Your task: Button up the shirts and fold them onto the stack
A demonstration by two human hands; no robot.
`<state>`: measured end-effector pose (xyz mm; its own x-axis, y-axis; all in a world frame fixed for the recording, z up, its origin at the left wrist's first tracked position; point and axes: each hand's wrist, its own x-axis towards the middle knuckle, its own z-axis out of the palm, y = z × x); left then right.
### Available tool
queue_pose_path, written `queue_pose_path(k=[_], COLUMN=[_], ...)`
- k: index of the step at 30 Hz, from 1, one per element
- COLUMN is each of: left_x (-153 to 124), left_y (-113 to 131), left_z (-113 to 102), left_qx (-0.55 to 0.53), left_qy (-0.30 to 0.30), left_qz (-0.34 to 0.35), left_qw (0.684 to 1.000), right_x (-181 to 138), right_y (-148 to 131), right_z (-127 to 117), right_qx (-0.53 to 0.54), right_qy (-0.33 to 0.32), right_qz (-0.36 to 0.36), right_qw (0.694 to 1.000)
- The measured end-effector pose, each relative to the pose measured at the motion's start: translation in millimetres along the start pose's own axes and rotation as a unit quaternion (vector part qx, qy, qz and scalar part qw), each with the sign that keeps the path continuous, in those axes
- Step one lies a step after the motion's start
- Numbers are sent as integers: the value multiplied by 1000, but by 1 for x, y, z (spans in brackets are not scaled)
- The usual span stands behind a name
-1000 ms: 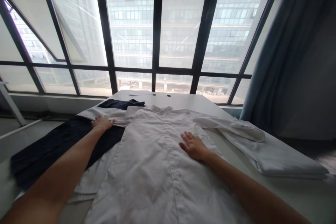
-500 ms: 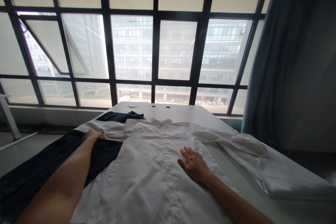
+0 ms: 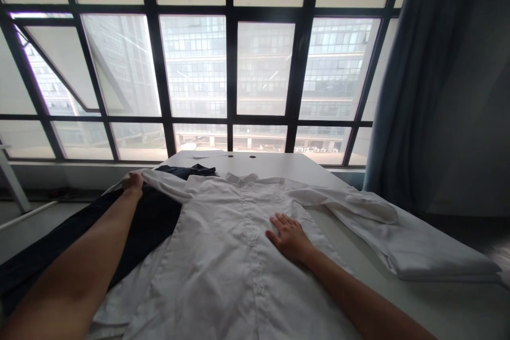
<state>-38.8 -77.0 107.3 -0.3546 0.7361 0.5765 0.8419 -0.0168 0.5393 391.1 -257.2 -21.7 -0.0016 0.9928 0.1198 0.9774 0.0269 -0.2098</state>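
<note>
White shirt (image 3: 223, 260) lies spread on the tabletop (image 3: 271, 162), over dark trousers (image 3: 147, 223). Left hand (image 3: 133, 183) closed on the shirt's sleeve (image 3: 163, 181). Right hand (image 3: 289, 239) open, flat on the shirt front, fingers spread. Folded cloth (image 3: 442, 257) just beside the shirt, right.

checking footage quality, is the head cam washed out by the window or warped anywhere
In the head view, the window is bright and hazy, the white shirt keeps its folds visible, the dark garment loses detail, and wide-angle distortion slants the window bars near the edges.
</note>
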Motion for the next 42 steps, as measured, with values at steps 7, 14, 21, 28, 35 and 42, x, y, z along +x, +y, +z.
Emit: queue_pose_path(k=[7,14,21,28,35,42], left_x=[-86,-158,-153,-170,-165,-175], left_y=[87,66,38,43,30,33], left_z=[19,50,51,41,49,44], left_qx=[-44,-71,-88,-64,-34,-90], left_qy=[-144,-244,-222,-282,-296,-304], left_qz=[383,592,534,553,543,513], left_qw=[911,765,811,781,785,798], right_x=[4,1,-30,-37,-25,-19], right_y=[5,23,15,20,33,30], right_z=[3,-26,-64,-53,-30,-19], right_qx=[46,362,599,517,106,72], right_qy=[26,42,29,64,151,172], right_qz=[-6,47,72,129,11,-74], right_qw=[999,930,797,844,983,980])
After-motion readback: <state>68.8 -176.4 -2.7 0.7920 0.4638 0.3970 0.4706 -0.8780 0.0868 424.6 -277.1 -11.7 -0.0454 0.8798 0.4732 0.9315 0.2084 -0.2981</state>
